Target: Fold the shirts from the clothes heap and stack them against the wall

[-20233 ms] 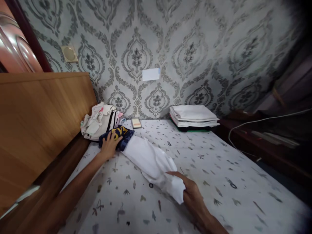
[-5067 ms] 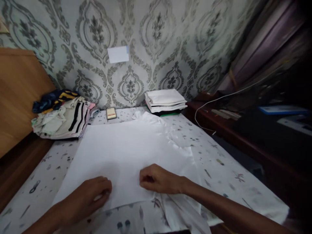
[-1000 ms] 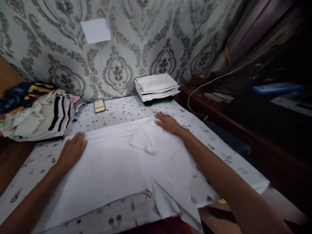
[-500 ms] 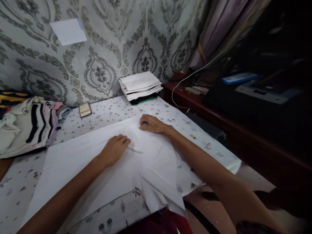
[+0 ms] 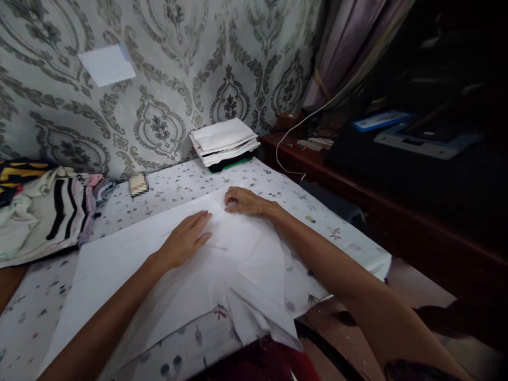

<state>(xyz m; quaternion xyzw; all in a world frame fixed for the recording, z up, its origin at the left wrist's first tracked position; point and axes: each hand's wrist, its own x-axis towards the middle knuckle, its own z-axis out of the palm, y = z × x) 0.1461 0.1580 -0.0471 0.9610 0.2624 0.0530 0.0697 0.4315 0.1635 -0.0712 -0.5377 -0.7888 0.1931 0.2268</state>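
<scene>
A white shirt [image 5: 130, 254] lies spread on the bed, smooth on its left and creased toward the lower right, where a sleeve-like part hangs over the edge. My left hand [image 5: 186, 239] rests on the middle of the cloth, fingers stretched out and thumb apart. Farther up and to the right, my right hand [image 5: 246, 201] has its fingers curled in a pinch at the shirt's upper part. Whatever fold sits between those fingertips is mostly hidden.
Folded clothes [image 5: 224, 137] are stacked by the wall. At left lies a pile of clothes [image 5: 59, 211], with a small pixelated item [image 5: 138, 184] nearby. A dark red wooden desk [image 5: 369, 211] borders the right side, and a white cable [image 5: 279, 151] droops over it.
My left hand has gone from curled fingers to stretched ones, with the thumb spread away. My right hand keeps its pinch in nearly the same spot. The camera view has shifted slightly.
</scene>
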